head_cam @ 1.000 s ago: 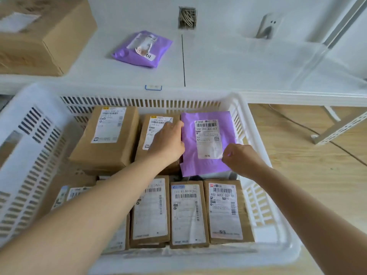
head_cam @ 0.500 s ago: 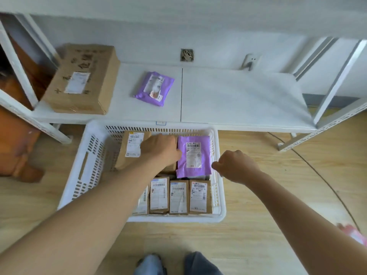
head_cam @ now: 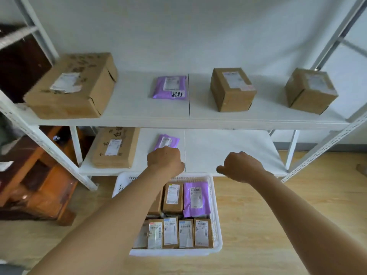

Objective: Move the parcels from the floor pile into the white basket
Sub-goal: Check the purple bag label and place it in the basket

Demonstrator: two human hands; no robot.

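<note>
white basket (head_cam: 215, 213): on wooden floor at 6 o'clock, just in front of the lower shelf; spot keeps it within arm's reach, my read.
parcels in basket: near row of four brown boxes (head_cam: 178, 233) standing on edge, labels up, touching side by side; packed tight to save room, likely. Behind them a brown box (head_cam: 172, 197) and a purple mailer (head_cam: 196, 199) lying flat, labels up.
left hand (head_cam: 164, 159): grip clenched in a loose fist, nothing visible in it; hangs above the basket's far rim, at 12 o'clock from the basket.
right hand (head_cam: 240, 167): grip curled shut, thumb tucked, empty as far as visible; at 1 o'clock from the basket, apart from left hand.
floor pile: not in view; cannot tell what remains.
lower shelf (head_cam: 228, 149): flat brown carton (head_cam: 115, 147) at 10 o'clock, small purple mailer (head_cam: 167, 141) just behind left hand; not touched.
upper shelf (head_cam: 139, 108): large carton (head_cam: 73, 86) at 10 o'clock, purple mailer with handwritten note (head_cam: 170, 87) at 12, two brown cube boxes (head_cam: 232, 89) (head_cam: 310, 90) at 1 and 2 o'clock; spaced well apart.
wooden furniture (head_cam: 39, 187): at 9 o'clock, beside the shelf frame.
task stage: both hands empty and raised, basket near full; looks between parcels or finishing, judgement only.
risk: loose flat mailer on top could slide if more gets stacked.
</note>
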